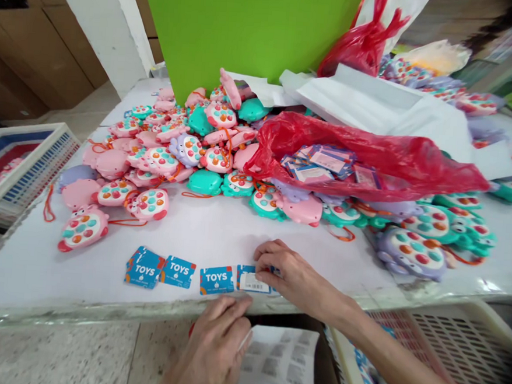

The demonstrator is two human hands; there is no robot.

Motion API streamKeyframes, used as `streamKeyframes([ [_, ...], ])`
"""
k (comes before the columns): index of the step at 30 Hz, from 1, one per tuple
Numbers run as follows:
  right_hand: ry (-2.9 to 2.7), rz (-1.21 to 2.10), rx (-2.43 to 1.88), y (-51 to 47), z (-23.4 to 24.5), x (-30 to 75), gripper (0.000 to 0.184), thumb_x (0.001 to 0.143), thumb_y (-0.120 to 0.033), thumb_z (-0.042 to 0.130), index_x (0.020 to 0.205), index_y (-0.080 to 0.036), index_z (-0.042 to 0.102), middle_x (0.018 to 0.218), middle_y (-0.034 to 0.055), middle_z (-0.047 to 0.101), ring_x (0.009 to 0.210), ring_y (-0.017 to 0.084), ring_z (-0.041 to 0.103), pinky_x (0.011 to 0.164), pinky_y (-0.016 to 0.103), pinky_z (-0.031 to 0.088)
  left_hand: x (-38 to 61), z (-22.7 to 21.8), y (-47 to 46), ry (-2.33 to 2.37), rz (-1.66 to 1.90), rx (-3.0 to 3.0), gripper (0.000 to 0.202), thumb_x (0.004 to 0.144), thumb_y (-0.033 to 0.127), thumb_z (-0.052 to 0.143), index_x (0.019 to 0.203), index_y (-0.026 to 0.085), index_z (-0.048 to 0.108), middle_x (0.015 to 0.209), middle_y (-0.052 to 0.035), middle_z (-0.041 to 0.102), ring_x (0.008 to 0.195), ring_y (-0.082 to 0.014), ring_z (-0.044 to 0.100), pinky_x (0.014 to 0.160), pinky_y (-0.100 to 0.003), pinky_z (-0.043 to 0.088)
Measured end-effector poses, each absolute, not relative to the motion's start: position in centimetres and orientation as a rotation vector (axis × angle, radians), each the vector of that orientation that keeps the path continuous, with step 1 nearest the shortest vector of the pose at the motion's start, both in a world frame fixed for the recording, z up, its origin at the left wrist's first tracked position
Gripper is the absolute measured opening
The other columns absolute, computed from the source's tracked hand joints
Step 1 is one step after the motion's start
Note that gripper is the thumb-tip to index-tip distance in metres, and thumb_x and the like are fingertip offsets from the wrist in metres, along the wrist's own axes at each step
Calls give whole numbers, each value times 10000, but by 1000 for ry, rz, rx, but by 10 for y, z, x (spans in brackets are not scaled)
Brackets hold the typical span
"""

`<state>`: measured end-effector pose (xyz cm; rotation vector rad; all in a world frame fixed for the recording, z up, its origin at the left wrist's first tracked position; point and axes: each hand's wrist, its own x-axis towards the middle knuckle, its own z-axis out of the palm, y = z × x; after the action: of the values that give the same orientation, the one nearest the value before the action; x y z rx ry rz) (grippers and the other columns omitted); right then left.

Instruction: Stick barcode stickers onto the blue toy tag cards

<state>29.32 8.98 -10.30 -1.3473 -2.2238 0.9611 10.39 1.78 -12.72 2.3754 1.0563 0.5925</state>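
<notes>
My right hand (296,274) is at the front of the table, its fingers bent and pinched together over the end of a white barcode sticker (253,283). The sticker lies on a blue card (245,269), partly hidden by the fingers. Leftward in the row is another blue card (217,280) printed "TOYS", then a further card (178,271) and a small overlapping stack of cards (144,268). My left hand (216,344), fingers curled, is below the table edge and grips the side of a sheet of barcode stickers (294,358); its fingertips are partly hidden.
Pink, green and purple animal-shaped button toys (157,160) with orange cords are heaped across the table. An open red plastic bag (398,167) holds more cards. A green panel (249,33) stands behind. White plastic baskets (34,167) flank the table, another (460,341) at lower right.
</notes>
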Motion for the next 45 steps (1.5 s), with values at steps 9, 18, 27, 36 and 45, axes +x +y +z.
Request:
streamKeyframes([
  [9,-2222,930,-1360,89,-104,292,192,756,-9,580,642,-164,586,828,20,586,830,157,527,804,304,397,103,-130,17,1057,576,2353,158,839,79,407,832,166,538,1178,-67,552,999,-206,483,862,-364,470],
  [18,-2208,890,-1350,88,-109,290,224,758,2,554,614,-169,573,810,18,577,810,157,520,792,307,405,108,-119,21,1010,560,2504,158,827,93,413,838,149,560,1218,-101,539,1134,-229,444,936,-388,455],
  [27,-2221,858,-1421,88,-108,288,219,750,6,557,618,-166,587,803,20,593,798,155,542,785,295,411,117,-121,28,1051,382,2568,216,802,60,386,825,136,587,1252,-132,516,1174,-268,431,927,-465,454],
  [36,-2309,943,-1442,98,-97,298,166,805,-143,565,660,-186,635,777,18,644,773,172,585,714,280,416,114,-126,28,1034,425,2569,170,783,61,431,786,141,581,1240,-106,536,1134,-251,458,916,-429,466],
  [45,-2269,466,-1648,91,-113,274,432,754,-324,652,1130,-160,516,1057,128,564,980,305,494,816,461,423,117,-131,28,1043,535,2548,154,784,63,448,733,130,576,1194,-114,559,1096,-243,464,903,-406,468],
])
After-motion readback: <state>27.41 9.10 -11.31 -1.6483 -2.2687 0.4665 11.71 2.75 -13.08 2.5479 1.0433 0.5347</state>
